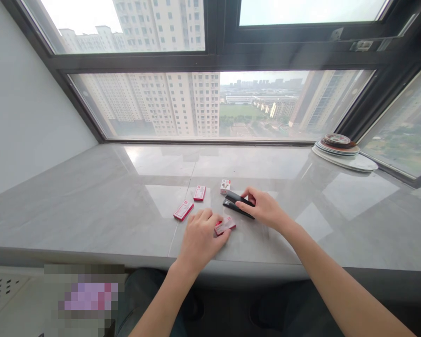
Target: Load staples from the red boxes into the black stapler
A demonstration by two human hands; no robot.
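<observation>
My right hand (264,206) is closed around the rear part of a black stapler (233,199), thumb on the near side and fingers on the far side. The stapler's jaws point left and stand apart at the front. Close to the counter's front edge, my left hand (203,234) has its thumb and index finger around a small red-and-white box (226,225), which lies on the counter. Its other fingers bend down onto the counter. Just beyond the stapler's tip stands a small white box (225,186) with a dark picture on it.
Two more flat red-and-white boxes, a nearer one (183,210) and a farther one (199,193), lie left of my hands. A stack of plates (344,157) sits at the counter's back right corner. The grey counter (91,210) ends at a window behind.
</observation>
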